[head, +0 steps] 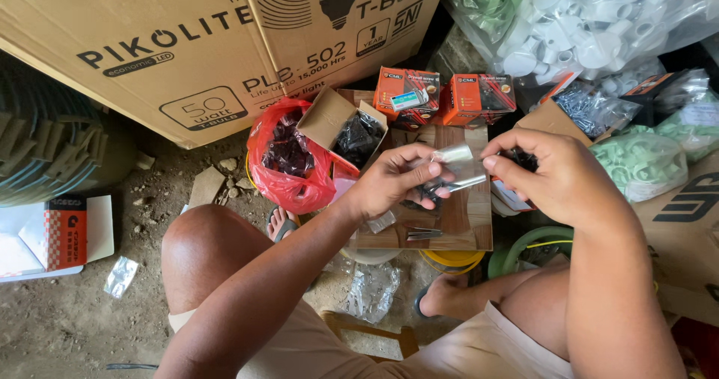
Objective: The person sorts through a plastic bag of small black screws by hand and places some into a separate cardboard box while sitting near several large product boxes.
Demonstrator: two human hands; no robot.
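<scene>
Small clear plastic bag (454, 154) w/ dark screws, held above wooden board (457, 222) btwn both hands. Left hand (393, 180) fingers pinch its edge; right hand (550, 177) fingers closed on other side. Likely light, floppy, slippery; grip at rim.

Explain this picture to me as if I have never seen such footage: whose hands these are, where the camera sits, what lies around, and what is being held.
There is no machine here. A person wears a camera on the head, so the single picture looks down at their own knees and bare hands. The left hand pinches a small clear plastic bag with dark screws in its fingers; the right hand grips the same bag from the other side. Below them lies a wooden board. Behind it sit a red plastic bag and an open small carton, both holding dark screws, plus two orange boxes. A large cardboard box stands at the back, and bags of white and green plastic fittings lie to the right.
</scene>
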